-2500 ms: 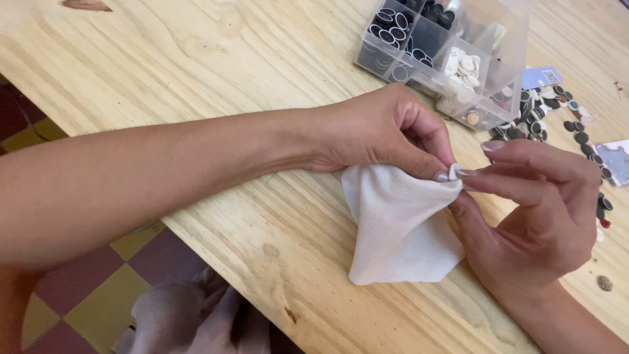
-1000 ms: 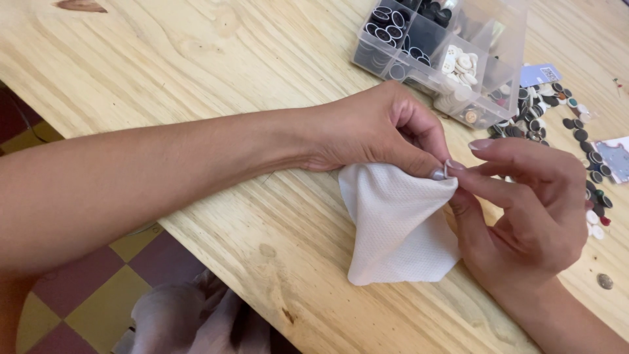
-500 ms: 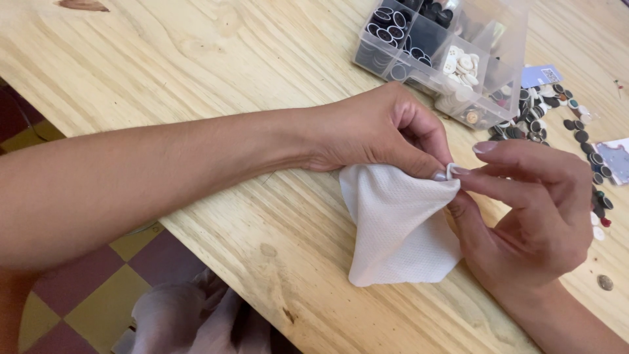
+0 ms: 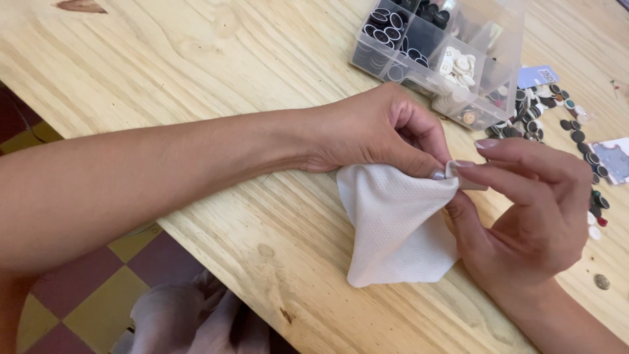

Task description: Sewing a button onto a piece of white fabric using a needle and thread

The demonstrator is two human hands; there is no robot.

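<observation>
White waffle-textured cloth (image 4: 396, 226) lay bunched on the pale wooden table (image 4: 196, 72), its peak pinched between both hands. The left hand (image 4: 380, 134) clamped it from ten o'clock, while the right hand (image 4: 531, 210) gripped from three o'clock. A clear plastic compartment box of buttons (image 4: 445, 52) stood at one o'clock, with loose dark buttons (image 4: 576, 134) beside it.

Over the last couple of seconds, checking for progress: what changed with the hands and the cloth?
Very little. The right hand shifted its fingertips slightly at the pinch, ending much where it began. The left hand kept pinching the white cloth at the same spot. The button box and loose buttons stayed put.
</observation>
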